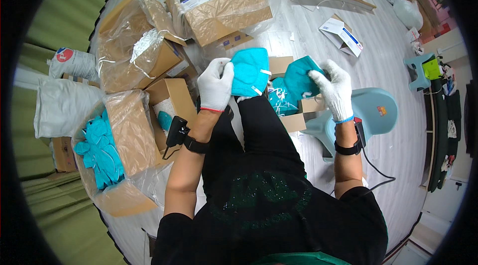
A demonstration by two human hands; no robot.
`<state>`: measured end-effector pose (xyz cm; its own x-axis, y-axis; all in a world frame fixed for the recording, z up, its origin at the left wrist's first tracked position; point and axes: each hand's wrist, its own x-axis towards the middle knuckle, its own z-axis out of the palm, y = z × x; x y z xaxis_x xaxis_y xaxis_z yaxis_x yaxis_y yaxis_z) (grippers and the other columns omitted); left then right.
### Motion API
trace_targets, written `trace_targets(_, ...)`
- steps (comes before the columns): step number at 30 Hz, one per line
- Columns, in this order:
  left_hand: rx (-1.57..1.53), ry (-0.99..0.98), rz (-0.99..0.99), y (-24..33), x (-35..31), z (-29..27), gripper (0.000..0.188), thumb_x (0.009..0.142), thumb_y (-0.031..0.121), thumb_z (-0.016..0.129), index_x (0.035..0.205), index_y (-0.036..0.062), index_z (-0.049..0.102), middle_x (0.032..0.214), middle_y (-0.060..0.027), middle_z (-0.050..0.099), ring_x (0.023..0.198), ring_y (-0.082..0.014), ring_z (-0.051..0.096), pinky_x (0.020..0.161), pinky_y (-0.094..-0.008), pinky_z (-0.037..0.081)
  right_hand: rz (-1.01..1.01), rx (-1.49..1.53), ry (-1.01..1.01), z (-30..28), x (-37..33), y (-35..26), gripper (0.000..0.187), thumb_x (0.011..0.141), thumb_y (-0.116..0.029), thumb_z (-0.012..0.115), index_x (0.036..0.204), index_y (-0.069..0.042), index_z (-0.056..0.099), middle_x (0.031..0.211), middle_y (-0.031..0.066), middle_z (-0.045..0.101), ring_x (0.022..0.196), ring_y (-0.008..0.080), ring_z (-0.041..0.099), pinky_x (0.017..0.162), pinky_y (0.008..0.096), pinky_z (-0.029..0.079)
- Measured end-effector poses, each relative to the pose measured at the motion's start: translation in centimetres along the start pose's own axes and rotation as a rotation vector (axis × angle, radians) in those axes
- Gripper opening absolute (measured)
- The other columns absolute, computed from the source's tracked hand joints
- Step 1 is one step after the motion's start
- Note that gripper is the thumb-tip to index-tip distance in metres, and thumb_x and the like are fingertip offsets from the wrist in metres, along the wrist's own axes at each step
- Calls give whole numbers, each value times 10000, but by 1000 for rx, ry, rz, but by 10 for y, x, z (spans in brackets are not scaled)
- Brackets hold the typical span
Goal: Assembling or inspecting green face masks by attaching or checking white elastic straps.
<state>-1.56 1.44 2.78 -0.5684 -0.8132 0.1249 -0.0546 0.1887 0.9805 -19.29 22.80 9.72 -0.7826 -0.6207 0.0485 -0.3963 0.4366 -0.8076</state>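
Note:
White knit gloves cover both of my hands. My left hand (216, 83), with a red cuff edge, is closed on the left side of a teal face mask (249, 71) held flat above my knees. To the right, my right hand (337, 90), its glove edged in blue, pinches a second teal face mask (299, 76) by its right side. That mask is tilted over an open cardboard box (294, 122). Inside the box lie several teal masks (283, 99) with white straps. The fingertips behind the left mask are hidden.
A plastic-lined carton (135, 135) of teal masks stands at the left. Beyond it are another lined carton (117, 61) and a carton (226, 22) of white packets. At the right is a light-blue plastic chair (376, 110); a white folded box (342, 35) lies on the floor.

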Motion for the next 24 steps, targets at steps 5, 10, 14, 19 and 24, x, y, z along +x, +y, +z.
trace_targets(5, 221, 3, 212, 8, 4, 2, 138, 862, 104, 609, 955, 20, 666, 844, -93, 682, 763, -143, 654, 705, -264, 499, -152, 150, -480, -2, -1, -12, 180, 825, -1, 575, 981, -33, 658, 816, 49, 585, 581, 99, 570, 466, 262, 484)
trace_targets(10, 519, -313, 370, 31, 7, 6, 161, 829, 152, 624, 953, 69, 683, 885, -136, 662, 820, -277, 654, 717, -317, 506, -759, -123, -377, 24, 1, -37, 208, 663, -93, 731, 853, -54, 655, 1064, 123, 617, 987, 340, 574, 869, 373, 474)
trace_targets(14, 517, -392, 383, 39, 8, 15, 175, 829, 166, 627, 952, 53, 677, 886, -144, 662, 830, -280, 659, 719, -324, 504, -704, -93, -409, 42, 12, -29, 208, 672, -112, 734, 859, -60, 659, 1157, 135, 611, 1016, 326, 587, 858, 367, 482)
trace_targets(19, 488, -184, 302, 19, 12, -2, 238, 847, 227, 623, 955, 17, 656, 866, -161, 672, 801, -245, 674, 718, -328, 508, -688, -146, -201, 18, 10, -24, 207, 688, -109, 735, 880, -61, 675, 992, 105, 660, 884, 274, 637, 784, 339, 506)
trace_targets(24, 529, -112, 58, 8, 10, -6, 270, 848, 265, 623, 898, 2, 650, 792, -177, 663, 758, -241, 670, 692, -335, 504, -478, 24, 378, 18, 8, -6, 155, 756, -10, 690, 908, -30, 670, 832, 106, 648, 722, 189, 628, 669, 280, 505)
